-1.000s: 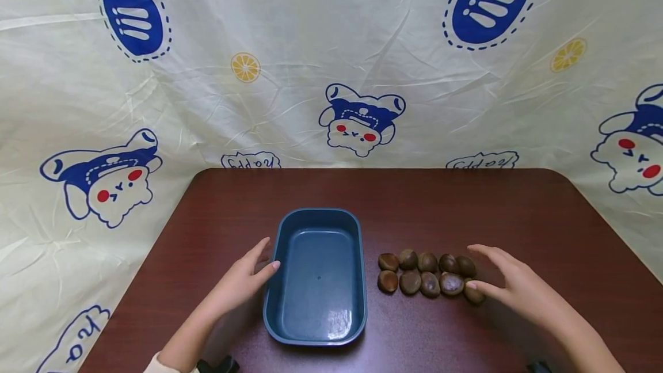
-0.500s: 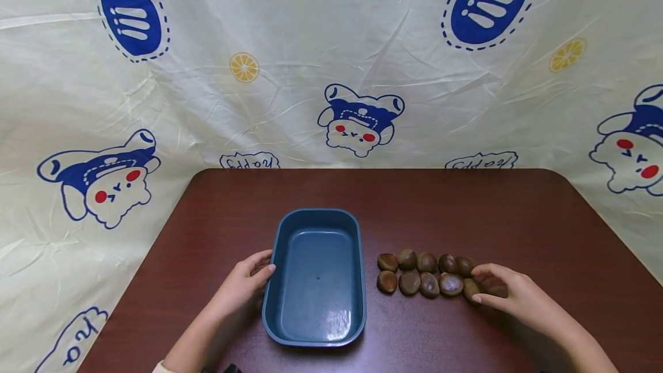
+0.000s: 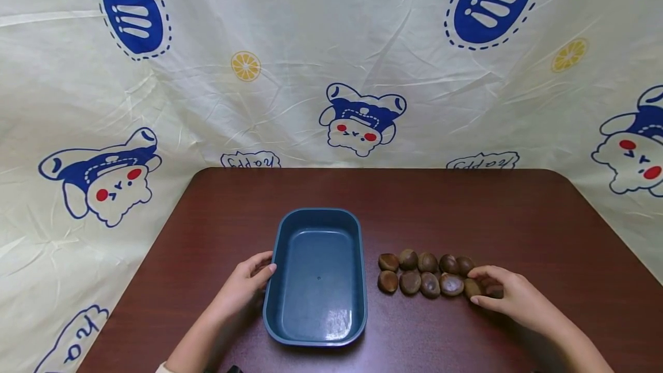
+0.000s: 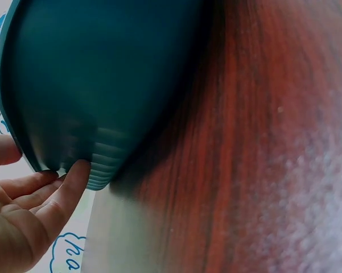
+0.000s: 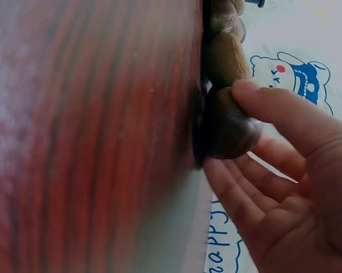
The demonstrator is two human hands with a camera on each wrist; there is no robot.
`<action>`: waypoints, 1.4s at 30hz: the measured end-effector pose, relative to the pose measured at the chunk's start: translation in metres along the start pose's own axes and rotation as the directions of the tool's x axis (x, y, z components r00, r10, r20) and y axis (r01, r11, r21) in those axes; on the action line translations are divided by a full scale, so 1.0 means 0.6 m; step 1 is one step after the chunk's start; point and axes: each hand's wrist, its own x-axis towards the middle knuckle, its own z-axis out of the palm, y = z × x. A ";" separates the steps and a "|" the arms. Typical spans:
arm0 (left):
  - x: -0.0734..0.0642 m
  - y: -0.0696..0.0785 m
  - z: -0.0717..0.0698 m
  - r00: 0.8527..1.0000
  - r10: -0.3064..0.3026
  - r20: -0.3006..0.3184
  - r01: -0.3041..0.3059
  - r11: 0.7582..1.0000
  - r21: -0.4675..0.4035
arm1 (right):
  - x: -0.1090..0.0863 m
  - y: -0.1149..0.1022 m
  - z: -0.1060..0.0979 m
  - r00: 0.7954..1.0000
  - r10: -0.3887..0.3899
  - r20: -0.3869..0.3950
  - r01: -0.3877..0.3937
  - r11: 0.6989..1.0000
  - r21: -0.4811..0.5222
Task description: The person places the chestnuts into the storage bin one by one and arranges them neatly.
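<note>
In the head view a blue rectangular tray point(image 3: 318, 335) lies on the table. My left hand point(image 3: 242, 281) is at its left side. The left wrist view shows that hand's fingers point(image 4: 65, 199) reaching to the tray's outer wall, nearly straight, with the thumb at the rim. Several brown chestnuts point(image 3: 430, 285) sit in two rows right of the tray. At the right end, my right hand point(image 3: 510, 295) has its thumb and fingers around the end chestnut point(image 3: 472, 288). The right wrist view shows a dark chestnut point(image 5: 234, 131) between thumb and fingers; part of it is hidden.
The dark reddish-brown table point(image 3: 414, 200) has rounded far corners. A pale patterned cloth point(image 3: 290, 114) hangs behind it and down at both sides. A strip of table separates the tray from the chestnuts.
My left hand has lowered against the tray's side. My right hand has come down and brought its thumb and fingers closer together around the end chestnut. The tray stays in place.
</note>
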 end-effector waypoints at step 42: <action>-0.001 -0.003 -0.002 1.000 -0.012 -0.015 0.012 1.000 0.000 | 0.176 -0.243 0.083 0.904 -0.421 0.068 0.378 0.865 0.329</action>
